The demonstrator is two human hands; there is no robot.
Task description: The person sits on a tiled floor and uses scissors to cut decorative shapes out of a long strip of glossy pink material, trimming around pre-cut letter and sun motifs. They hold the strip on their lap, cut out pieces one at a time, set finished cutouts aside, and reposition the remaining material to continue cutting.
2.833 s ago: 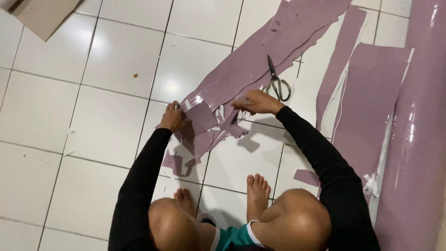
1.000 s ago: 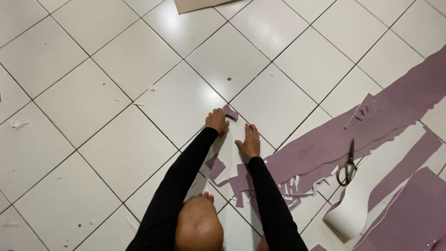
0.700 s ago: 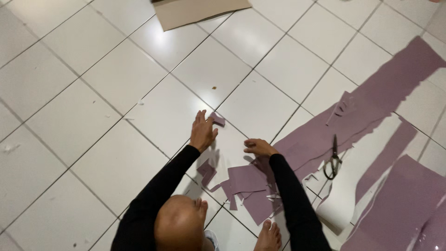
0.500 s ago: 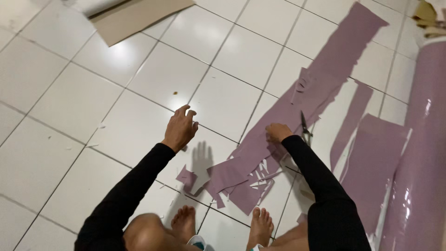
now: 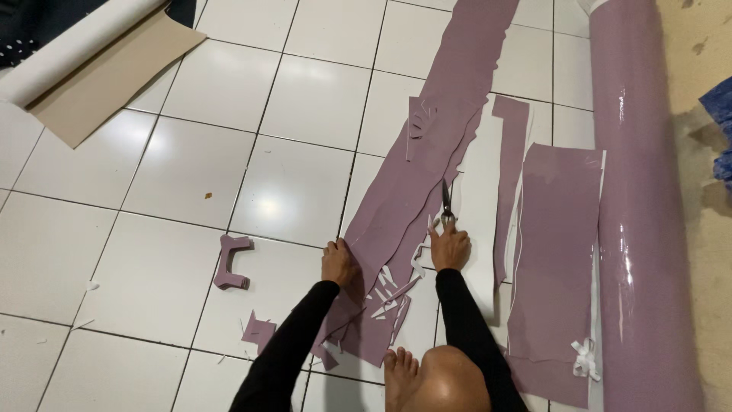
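We are closing our right hand (image 5: 450, 248) around the handles of the scissors (image 5: 446, 204), whose blades are pointing toward twelve o'clock along the edge of the long mauve strip (image 5: 438, 137). Our left hand (image 5: 338, 262) is lying at about nine o'clock from the right one, fingers bent and pressing on the near left edge of that strip, gripping nothing so far as we can tell. The strip is running from our hands up to about one o'clock, flat on the white tile floor (image 5: 191, 168).

Around six o'clock from the hands, small offcuts (image 5: 385, 294) are piling up beside our bare foot (image 5: 400, 374). At nine o'clock from the left hand, well apart, a cut bracket-shaped piece (image 5: 232, 262) is lying on the tiles, with a smaller scrap (image 5: 259, 332) at about seven o'clock. At three o'clock from the scissors a narrow strip (image 5: 509, 175) and a wide sheet (image 5: 553, 252) are lying side by side, and beyond them stands the big roll (image 5: 637, 214). A beige roll (image 5: 91, 61) is sitting at ten o'clock.

We are judging the risks like this: the glossy material looks slippery on smooth tile, so the strip could be sliding under a light press and the cut wandering. The blades are also working near our left fingers and foot, and loose offcuts underfoot could be causing a slip.
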